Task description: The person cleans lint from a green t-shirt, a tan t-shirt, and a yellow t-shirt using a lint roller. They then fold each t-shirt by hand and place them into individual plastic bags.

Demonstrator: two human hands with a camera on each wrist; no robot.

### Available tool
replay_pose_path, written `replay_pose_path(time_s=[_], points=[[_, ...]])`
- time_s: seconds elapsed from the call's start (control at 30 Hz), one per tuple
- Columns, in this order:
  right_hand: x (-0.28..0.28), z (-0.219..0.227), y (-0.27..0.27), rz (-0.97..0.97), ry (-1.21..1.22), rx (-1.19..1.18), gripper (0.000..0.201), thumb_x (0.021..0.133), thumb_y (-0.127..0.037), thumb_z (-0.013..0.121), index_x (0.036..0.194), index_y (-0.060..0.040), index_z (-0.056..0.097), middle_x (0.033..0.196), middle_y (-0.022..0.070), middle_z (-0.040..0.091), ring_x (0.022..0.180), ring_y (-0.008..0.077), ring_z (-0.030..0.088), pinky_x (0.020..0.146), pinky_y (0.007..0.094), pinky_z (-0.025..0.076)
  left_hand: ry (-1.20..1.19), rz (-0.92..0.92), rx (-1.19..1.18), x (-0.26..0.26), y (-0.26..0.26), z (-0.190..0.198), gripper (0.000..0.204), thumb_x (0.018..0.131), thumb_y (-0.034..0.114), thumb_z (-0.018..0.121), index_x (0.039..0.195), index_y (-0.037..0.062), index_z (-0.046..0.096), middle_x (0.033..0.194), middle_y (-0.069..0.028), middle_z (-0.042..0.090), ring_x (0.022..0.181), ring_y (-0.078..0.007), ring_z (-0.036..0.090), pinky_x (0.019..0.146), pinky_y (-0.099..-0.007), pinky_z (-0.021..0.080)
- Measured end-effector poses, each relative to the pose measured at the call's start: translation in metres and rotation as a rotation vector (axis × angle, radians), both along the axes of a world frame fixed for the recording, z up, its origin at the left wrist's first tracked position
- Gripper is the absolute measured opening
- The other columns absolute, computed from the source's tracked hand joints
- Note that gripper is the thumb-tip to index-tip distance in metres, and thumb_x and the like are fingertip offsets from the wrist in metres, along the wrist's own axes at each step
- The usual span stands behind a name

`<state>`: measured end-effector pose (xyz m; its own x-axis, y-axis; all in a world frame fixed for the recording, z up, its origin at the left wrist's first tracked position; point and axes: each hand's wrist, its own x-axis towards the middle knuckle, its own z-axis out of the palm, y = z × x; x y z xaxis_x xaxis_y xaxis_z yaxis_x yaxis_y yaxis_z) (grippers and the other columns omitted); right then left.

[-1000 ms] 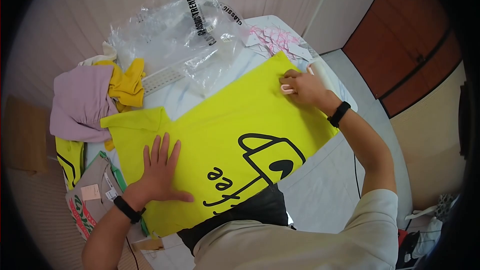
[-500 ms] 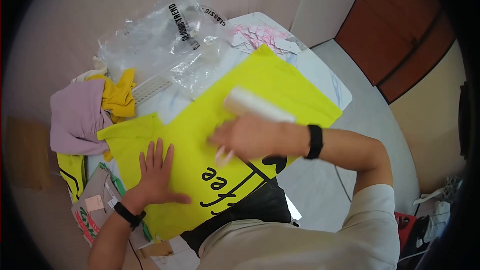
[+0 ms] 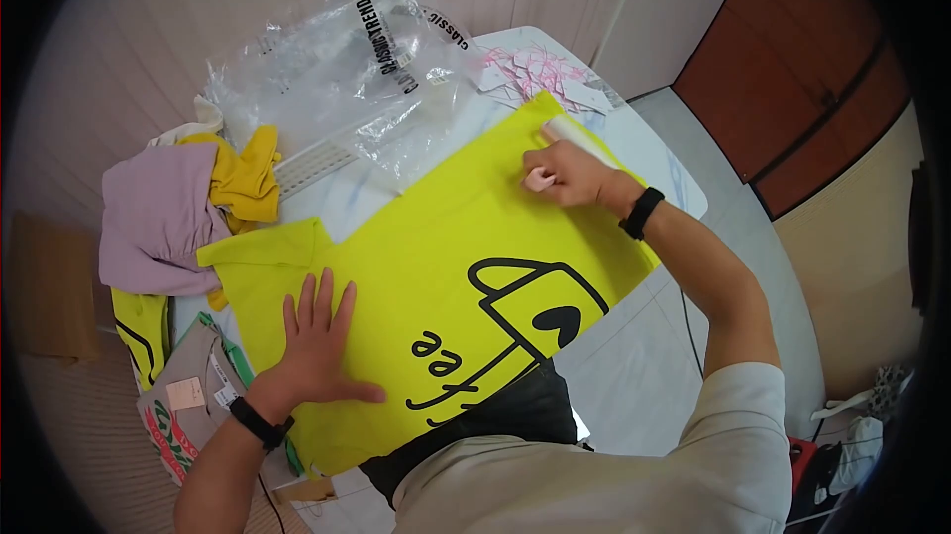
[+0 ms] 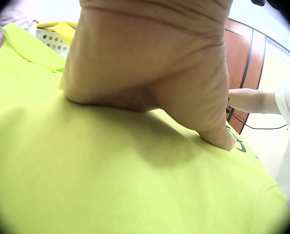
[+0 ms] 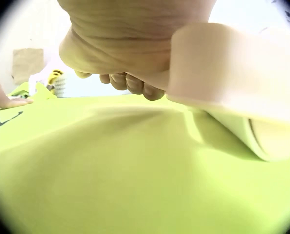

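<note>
A bright yellow-green shirt (image 3: 416, 222) with a black cup print and lettering lies spread over the table. My left hand (image 3: 319, 341) rests on it near the collar end, fingers straight and spread, thumb out to the side. Towards the shirt's far right end, my right hand (image 3: 575, 179) grips the pink handle of a lint roller (image 3: 586, 136), its white roll beyond the knuckles. In the right wrist view the roller's pale frame (image 5: 198, 66) fills the right side, its roll low against the cloth, with curled fingertips (image 5: 134, 84) beside it.
Clear plastic bags (image 3: 327, 78) lie at the back over a white perforated basket (image 3: 315, 172). Tags with pink strings (image 3: 535, 73) are heaped at the far corner of the table (image 3: 684, 177). Folded lilac (image 3: 158, 202), mustard (image 3: 245, 172) and grey (image 3: 183, 366) garments sit left.
My right hand swept the lint roller from the shirt's far right end in towards the middle, then back out to the right. The left hand stayed in place on the shirt.
</note>
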<state>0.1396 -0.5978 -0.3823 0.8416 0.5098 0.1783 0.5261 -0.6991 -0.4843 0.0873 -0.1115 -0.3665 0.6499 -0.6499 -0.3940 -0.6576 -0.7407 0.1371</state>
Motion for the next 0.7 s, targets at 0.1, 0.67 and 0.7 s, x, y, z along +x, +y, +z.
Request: replay_pose_path(time_s=[0.1, 0.67, 0.7], points=[[0.006, 0.001, -0.037, -0.115, -0.087, -0.012, 0.018, 0.092, -0.016, 0.059, 0.077, -0.0097, 0.050, 0.065, 0.0120, 0.051, 0.061, 0.0352, 0.052, 0.083, 0.0496, 0.041, -0.007, 0.000, -0.013, -0.001, 0.003, -0.004, 0.157, 0.056, 0.088, 0.079, 0.167, 0.0022, 0.008, 0.170, -0.0332, -0.003, 0.157, -0.0539, -0.009, 0.120, -0.0722, -0.003], [-0.137, 0.019, 0.067, 0.219, 0.039, 0.233, 0.002, 0.083, -0.008, 0.060, 0.082, -0.0095, 0.062, 0.076, 0.0088, 0.067, 0.070, 0.0327, 0.066, 0.066, 0.0414, 0.051, -0.007, -0.008, 0.005, 0.000, 0.002, -0.004, 0.158, 0.056, 0.089, 0.078, 0.166, 0.0003, 0.008, 0.170, -0.0341, -0.002, 0.157, -0.0545, -0.009, 0.119, -0.0731, -0.004], [-0.130, 0.016, 0.048, 0.134, 0.029, 0.215, 0.005, 0.085, -0.008, 0.058, 0.082, -0.0083, 0.062, 0.077, 0.0088, 0.068, 0.070, 0.0324, 0.066, 0.067, 0.0406, 0.051, -0.009, -0.009, -0.004, 0.000, 0.003, -0.004, 0.158, 0.056, 0.089, 0.078, 0.166, 0.0003, 0.008, 0.170, -0.0342, -0.002, 0.157, -0.0546, -0.009, 0.119, -0.0732, -0.004]])
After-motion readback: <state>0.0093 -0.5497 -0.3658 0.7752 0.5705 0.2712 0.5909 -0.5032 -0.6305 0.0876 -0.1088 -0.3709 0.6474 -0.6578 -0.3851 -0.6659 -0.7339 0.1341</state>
